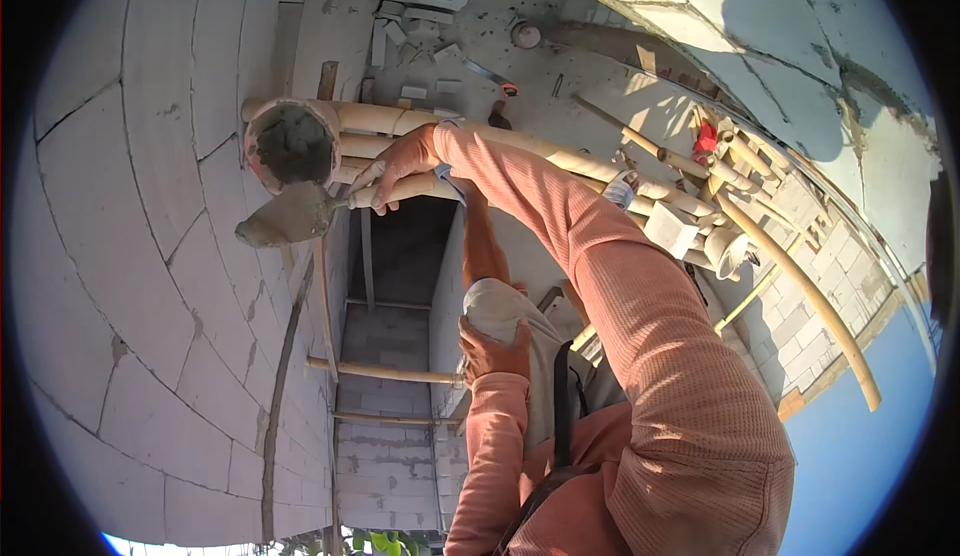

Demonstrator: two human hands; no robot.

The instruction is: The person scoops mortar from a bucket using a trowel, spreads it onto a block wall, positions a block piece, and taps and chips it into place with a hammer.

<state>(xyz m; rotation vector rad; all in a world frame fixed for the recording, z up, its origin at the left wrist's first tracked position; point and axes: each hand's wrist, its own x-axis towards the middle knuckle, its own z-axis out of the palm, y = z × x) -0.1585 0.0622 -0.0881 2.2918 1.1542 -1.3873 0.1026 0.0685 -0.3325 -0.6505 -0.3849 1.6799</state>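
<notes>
Right hand [400,166] closed round handle of trowel [290,218], grey-coated blade left of centre, by bucket's [252,161] lower edge. Left hand [495,348] loosely spread over knee [500,306], no tool. Mortar [295,143] remains in bucket; wall [150,186] at frame left stands, joints patchily smeared; amount left unclear.

Left of my right fingers [383,196], the trowel [290,218] is beside the mortar bucket [254,161] on bamboo poles [382,119]; the block wall [160,206] is further left.
</notes>
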